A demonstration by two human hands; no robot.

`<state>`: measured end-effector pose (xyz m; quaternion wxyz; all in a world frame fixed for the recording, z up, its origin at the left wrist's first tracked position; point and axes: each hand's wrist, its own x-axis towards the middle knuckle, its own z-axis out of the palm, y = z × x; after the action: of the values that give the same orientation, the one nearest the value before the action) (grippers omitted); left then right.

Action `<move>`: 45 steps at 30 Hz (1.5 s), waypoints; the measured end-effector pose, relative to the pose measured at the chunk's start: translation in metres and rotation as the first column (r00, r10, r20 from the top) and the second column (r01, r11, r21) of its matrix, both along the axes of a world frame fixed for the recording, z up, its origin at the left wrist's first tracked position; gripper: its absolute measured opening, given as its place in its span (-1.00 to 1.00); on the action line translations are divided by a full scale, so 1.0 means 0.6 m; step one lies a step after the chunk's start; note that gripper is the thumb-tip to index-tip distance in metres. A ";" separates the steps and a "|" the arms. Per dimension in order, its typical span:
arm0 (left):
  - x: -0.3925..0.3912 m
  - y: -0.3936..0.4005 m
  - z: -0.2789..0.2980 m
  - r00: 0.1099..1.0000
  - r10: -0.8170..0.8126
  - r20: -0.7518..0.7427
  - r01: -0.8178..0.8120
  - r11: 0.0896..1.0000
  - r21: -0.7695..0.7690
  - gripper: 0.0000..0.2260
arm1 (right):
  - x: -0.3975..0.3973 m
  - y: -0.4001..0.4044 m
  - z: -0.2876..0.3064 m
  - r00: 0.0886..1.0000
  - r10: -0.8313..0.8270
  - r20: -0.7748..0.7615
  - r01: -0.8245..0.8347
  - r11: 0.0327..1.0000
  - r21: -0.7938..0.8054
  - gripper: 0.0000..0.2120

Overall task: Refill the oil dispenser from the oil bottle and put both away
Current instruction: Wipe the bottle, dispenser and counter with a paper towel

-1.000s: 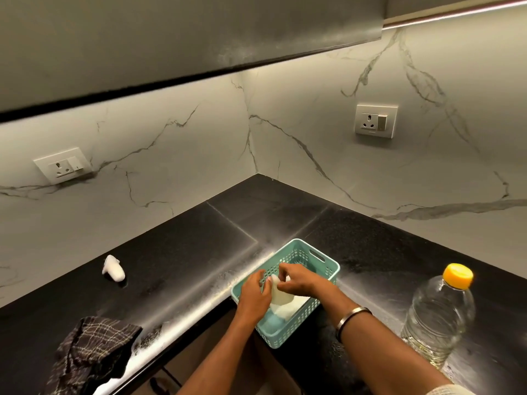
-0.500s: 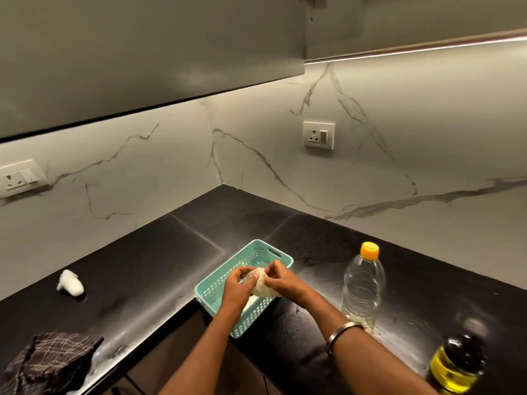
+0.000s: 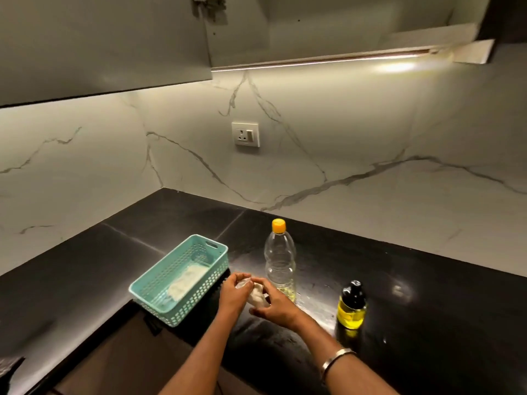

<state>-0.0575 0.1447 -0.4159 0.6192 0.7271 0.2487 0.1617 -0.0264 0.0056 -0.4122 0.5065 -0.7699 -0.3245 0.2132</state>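
Observation:
A clear plastic oil bottle (image 3: 279,259) with an orange cap stands on the black counter, with a little oil at its bottom. To its right stands a small oil dispenser (image 3: 351,307) with a black top and yellow oil inside. Just in front of the bottle, my left hand (image 3: 233,295) and my right hand (image 3: 275,305) together hold a crumpled white tissue (image 3: 256,293). Both hands are left of the dispenser and right of the basket.
A teal perforated basket (image 3: 148,295) with white tissue inside sits at the counter's front edge, left of my hands. A wall socket (image 3: 245,134) is on the marble backsplash. Upper cabinets (image 3: 99,44) hang overhead. A dark cloth (image 3: 10,364) shows at the far left edge.
My hands lifted the white tissue out of the basket and moved it right, in front of the oil bottle. The view swung right, so the dispenser is now fully visible.

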 end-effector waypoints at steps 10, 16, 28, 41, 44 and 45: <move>0.016 -0.122 -0.024 0.999 0.011 -0.044 -0.015 0.997 -0.074 -0.94 | -0.012 -0.126 -0.049 0.960 -0.262 -0.099 0.257 0.964 -0.065 -0.68; 0.013 -0.109 -0.027 0.998 0.043 -0.051 -0.034 0.984 0.173 -0.42 | 0.000 -0.141 -0.065 0.827 -0.516 -0.223 0.519 0.853 -0.048 -0.77; 0.064 -0.089 0.016 0.982 -0.134 0.134 0.097 0.964 0.246 -0.13 | 0.052 -0.101 -0.044 0.557 -0.758 -0.339 0.791 0.608 -0.060 -0.77; 0.093 -0.101 0.033 0.971 -0.184 0.150 0.142 0.958 0.249 -0.48 | 0.049 -0.044 0.072 0.732 -0.622 -0.279 0.672 0.587 0.452 -0.72; 0.095 -0.104 0.039 0.967 -0.208 0.145 0.166 0.952 0.258 -0.52 | 0.039 -0.038 0.085 0.805 -0.571 -0.159 0.560 0.645 0.519 -0.68; 0.096 -0.104 0.041 0.963 -0.229 0.140 0.186 0.945 0.269 -0.52 | 0.039 -0.038 0.089 0.812 -0.569 -0.131 0.544 0.656 0.523 -0.67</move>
<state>-0.0002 0.0822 -0.3913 0.5535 0.8060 0.0941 0.1872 -0.0033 -0.0174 -0.3590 0.7342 -0.6626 -0.1307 -0.0690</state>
